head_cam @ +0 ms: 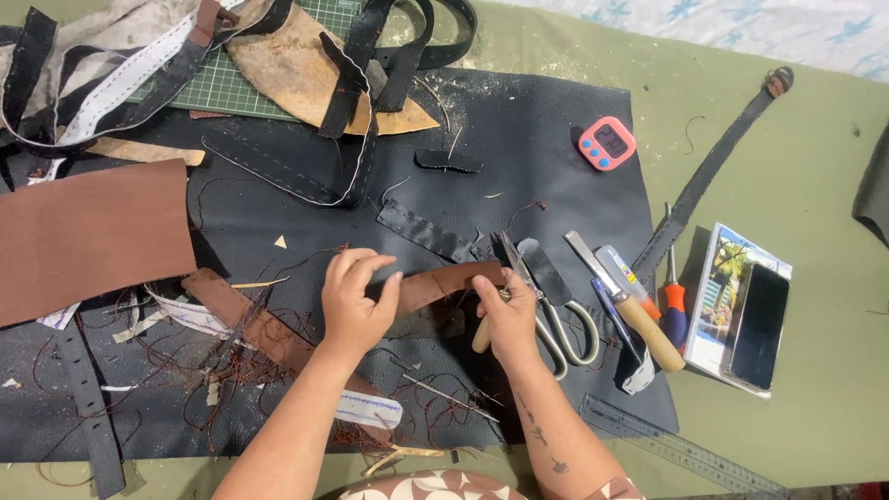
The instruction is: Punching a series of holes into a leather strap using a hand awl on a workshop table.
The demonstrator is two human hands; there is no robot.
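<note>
We had left hand (pixel 356 301) pinching the brown leather strap (pixel 435 282) taut near surface's middle; right hand (pixel 505 315) gripped a wooden-handled tool (pixel 482 335) against it.

olive-green table cover (pixel 796 435), pale star-print cloth (pixel 741 23) at far edge; even light

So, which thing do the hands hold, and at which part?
A brown leather strip: left hand pinches its left end, right hand its right end.
</note>
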